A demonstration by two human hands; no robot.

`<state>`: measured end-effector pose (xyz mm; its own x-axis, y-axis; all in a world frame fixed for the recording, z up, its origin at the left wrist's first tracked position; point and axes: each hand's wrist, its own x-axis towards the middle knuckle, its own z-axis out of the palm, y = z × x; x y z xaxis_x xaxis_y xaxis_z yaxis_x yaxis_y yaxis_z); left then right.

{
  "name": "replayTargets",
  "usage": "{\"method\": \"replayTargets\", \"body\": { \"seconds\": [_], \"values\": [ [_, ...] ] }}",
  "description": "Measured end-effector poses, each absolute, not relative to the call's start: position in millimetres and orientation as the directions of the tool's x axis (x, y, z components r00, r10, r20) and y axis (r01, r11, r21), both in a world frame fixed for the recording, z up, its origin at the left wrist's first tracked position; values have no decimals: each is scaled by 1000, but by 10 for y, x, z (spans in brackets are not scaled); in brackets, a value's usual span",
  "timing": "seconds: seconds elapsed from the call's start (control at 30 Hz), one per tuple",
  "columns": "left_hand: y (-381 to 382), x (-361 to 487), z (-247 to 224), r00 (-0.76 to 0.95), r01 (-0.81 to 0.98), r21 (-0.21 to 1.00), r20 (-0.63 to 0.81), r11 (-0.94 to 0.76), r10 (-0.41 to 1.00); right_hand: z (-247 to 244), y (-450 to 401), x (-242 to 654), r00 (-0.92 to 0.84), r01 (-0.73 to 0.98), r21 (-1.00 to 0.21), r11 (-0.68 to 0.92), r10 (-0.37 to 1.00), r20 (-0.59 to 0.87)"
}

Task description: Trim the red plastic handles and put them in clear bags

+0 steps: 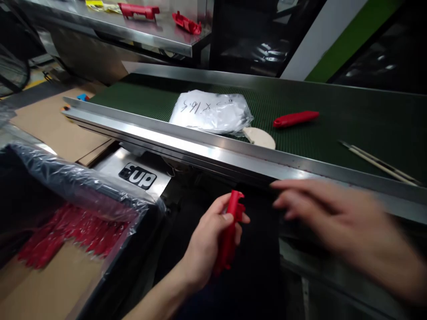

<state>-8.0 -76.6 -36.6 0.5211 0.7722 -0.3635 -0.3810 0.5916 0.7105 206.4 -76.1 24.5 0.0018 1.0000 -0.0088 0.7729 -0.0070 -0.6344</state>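
My left hand (203,244) is wrapped round a red plastic shell part (230,235), held upright in front of the conveyor's metal edge, with its clips and cut-outs facing right. To the right, my right hand (320,213) is blurred by motion and apart from the part; its fingers point left, and whether anything is between them cannot be made out. A second red plastic piece (296,119), long and smooth, lies on the green conveyor belt (333,133). Tweezers (380,162) rest on the belt nearest my right hand.
A stack of clear plastic bags (211,111) with handwriting and a pale rounded disc (260,138) lie on the belt. At lower left, a lined bin (133,195) holds several bagged red parts (76,226). More red housings (139,11) sit on a steel shelf (160,38) behind.
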Motion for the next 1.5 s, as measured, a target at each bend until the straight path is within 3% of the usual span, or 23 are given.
{"method": "replayTargets", "body": {
  "seconds": [0.03,0.1,0.2,0.33,0.43,0.7,0.9,1.0,1.13,1.3,1.4,1.47,1.5],
  "values": [
    [-805,-84,-384,494,-285,801,-348,527,797,158,-827,1860,-76,690,-722,-52,987,-144],
    [-879,-112,-435,465,-120,904,-314,411,828,-12,-911,1574,-87,546,-822,-160,965,-246],
    [-951,-187,-563,498,-103,885,-350,455,793,-180,-972,1502,-54,422,-870,-255,951,-305],
    [-977,-270,-765,478,-334,691,-462,641,747,-242,-1090,1743,-78,459,-869,-186,966,-248],
    [-975,-285,-824,389,-386,694,-475,608,789,-323,-1194,1851,-167,551,-829,-100,960,-226],
    [-916,-219,-664,478,-82,806,-485,587,732,-474,-1157,1731,-179,622,-783,-33,967,-183],
    [-955,-202,-645,515,18,836,-478,549,711,-478,-1111,1709,-267,517,-855,-35,943,-200],
    [-1026,-210,-626,557,123,851,-485,510,674,-525,-1144,1701,-221,496,-868,-25,963,-154],
    [-998,-228,-613,557,107,841,-492,530,669,-526,-1178,1754,-164,500,-865,-42,976,-142],
    [-853,-286,-686,323,202,937,-338,285,884,-504,-1211,1825,-141,552,-829,-92,969,-201],
    [-876,-308,-713,122,277,960,-68,32,990,-541,-1235,1814,-118,550,-824,-136,964,-238],
    [-942,-296,-704,136,366,912,143,-184,980,-569,-1252,1786,-91,528,-834,-157,967,-240],
    [-981,-279,-696,206,379,899,148,-219,967,-577,-1262,1765,-84,514,-842,-162,968,-238]
  ]
}}
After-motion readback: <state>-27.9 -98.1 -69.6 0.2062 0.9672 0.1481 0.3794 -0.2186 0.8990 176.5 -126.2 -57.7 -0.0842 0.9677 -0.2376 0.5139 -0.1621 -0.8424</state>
